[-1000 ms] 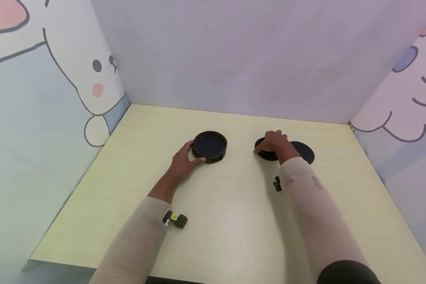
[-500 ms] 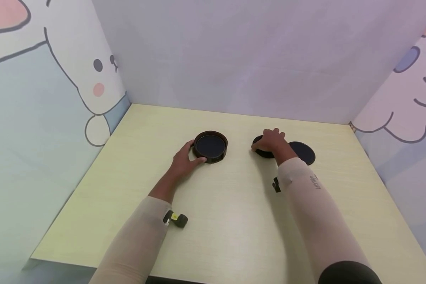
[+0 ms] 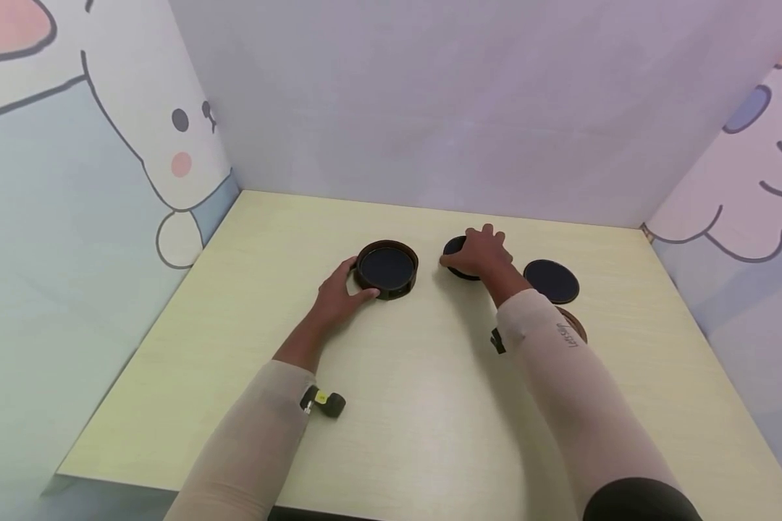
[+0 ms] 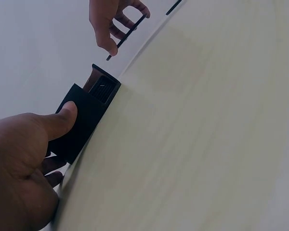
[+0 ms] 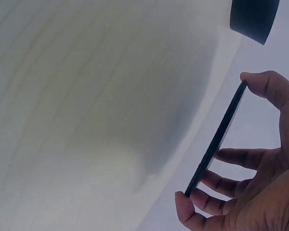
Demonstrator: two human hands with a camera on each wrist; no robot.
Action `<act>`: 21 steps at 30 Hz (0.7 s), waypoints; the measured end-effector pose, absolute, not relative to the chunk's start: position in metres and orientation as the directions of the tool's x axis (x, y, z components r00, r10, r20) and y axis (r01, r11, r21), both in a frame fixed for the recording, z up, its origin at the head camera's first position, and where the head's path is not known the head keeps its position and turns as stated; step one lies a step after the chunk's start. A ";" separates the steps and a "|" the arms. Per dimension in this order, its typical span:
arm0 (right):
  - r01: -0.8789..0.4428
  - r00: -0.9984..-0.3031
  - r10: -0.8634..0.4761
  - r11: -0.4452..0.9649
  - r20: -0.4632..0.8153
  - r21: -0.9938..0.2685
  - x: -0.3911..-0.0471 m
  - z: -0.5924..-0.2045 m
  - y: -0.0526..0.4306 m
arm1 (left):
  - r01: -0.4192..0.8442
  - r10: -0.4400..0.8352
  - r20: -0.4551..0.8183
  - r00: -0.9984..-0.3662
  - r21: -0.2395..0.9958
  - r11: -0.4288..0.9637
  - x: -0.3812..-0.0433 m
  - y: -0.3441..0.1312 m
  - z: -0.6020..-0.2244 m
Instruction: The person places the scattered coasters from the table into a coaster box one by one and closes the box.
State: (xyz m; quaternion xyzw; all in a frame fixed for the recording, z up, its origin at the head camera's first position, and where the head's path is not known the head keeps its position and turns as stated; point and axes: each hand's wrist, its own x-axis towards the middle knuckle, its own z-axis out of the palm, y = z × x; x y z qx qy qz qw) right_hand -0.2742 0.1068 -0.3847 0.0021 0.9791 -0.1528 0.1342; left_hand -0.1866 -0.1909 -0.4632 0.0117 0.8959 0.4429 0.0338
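My left hand (image 3: 337, 295) grips the side of a round black coaster holder (image 3: 400, 291), thumb at the front and fingers behind. A dark disc (image 3: 386, 268) lies inside its rim. In the left wrist view, the holder's wall (image 4: 79, 122) has a cut-out where ribbed edges show. To the right of it, my right hand (image 3: 487, 255) pinches a thin round black coaster (image 3: 455, 247) by its edges, raised above the table. The right wrist view shows this coaster (image 5: 216, 137) edge-on between thumb and fingertips, its shadow on the tabletop below.
Another black coaster (image 3: 551, 281) lies on the pale wooden table (image 3: 417, 405), right of my right hand. Beside it a brown-rimmed round piece (image 3: 576, 324) is partly hidden by my right sleeve. A plain back wall (image 3: 430, 108) and printed side panels border the table.
My right hand has carried the coaster left, toward the holder, uncovering the other coaster and the brown-rimmed piece. My left hand and the holder have stayed put.
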 end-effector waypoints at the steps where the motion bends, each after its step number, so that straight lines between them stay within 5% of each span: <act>1: 0.038 -0.964 -0.043 0.954 -0.263 -0.296 -0.274 -0.385 0.105 | -0.007 0.051 -0.049 -0.997 0.795 0.607 -0.187 -0.191 -0.464; 21: -0.118 -0.982 -0.160 0.933 -0.099 -0.341 -0.262 -0.378 0.070 | -0.016 0.047 -0.055 -0.997 0.796 0.605 -0.186 -0.192 -0.464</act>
